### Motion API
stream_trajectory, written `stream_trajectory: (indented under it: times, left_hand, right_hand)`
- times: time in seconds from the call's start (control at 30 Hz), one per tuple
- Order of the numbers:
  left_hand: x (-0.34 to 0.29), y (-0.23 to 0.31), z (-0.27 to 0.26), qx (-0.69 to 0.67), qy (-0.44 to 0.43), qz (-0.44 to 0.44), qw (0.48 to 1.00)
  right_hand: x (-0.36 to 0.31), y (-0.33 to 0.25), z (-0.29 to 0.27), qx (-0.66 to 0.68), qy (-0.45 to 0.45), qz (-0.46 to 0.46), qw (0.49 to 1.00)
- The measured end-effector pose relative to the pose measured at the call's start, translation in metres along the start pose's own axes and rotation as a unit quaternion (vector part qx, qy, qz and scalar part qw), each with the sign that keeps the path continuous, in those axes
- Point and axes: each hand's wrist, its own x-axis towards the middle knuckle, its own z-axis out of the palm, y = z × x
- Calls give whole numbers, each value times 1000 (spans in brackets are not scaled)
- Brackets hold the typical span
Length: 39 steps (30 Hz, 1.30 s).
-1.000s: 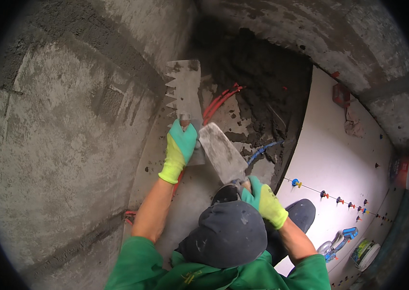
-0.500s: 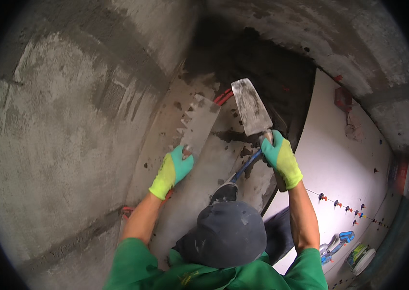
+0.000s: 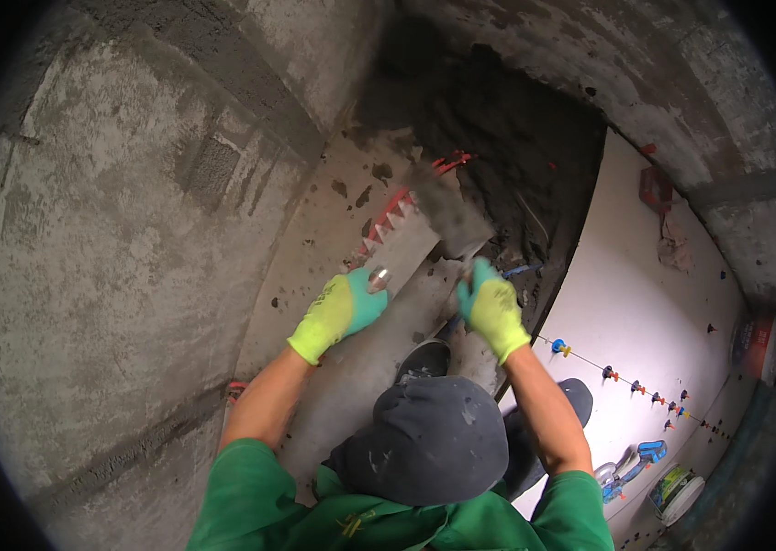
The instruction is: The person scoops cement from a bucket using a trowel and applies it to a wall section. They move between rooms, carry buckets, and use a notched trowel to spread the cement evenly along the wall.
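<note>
My left hand (image 3: 344, 308), in a yellow and teal glove, is closed round the handle of a notched trowel (image 3: 399, 243). The trowel's toothed edge faces up and left. My right hand (image 3: 496, 308), gloved alike, grips a flat-bladed trowel (image 3: 452, 213) by its handle. This blade is blurred by motion and dark with mortar on its face. It overlaps the far end of the notched trowel; whether they touch I cannot tell. Beyond both tools, dark wet mortar (image 3: 516, 119) covers the floor in the corner.
A red hose-like strip (image 3: 386, 216) lies behind the notched trowel. Large pale tiles (image 3: 626, 275) at right carry a row of levelling clips (image 3: 610, 373). Further right are a blue and grey tool (image 3: 649, 453) and a bucket (image 3: 681, 500). A rough grey wall (image 3: 131, 275) rises at left.
My right hand has swung left and slightly down, bringing its trowel from upright on the right over to the notched trowel. My left hand has shifted slightly right.
</note>
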Motion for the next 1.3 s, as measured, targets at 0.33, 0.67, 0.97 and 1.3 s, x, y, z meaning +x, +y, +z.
stream_trajectory:
  times: [0.33,0.67,0.97,1.3]
  left_hand:
    - [56,-39,-7,-554,-24,-30,831]
    - [155,-75,34,-242,295,305,873]
    - [133,-62,25,-384,198,280,857]
    - [93,-1,8,-466,-187,308,808]
  right_hand:
    - [-30,19,-8,233,-6,119,965]
    - [-103,2,28,148,-36,-76,985]
    - [-56,16,18,96,74,-28,992]
    - [-35,15,2,72,92,-72,991]
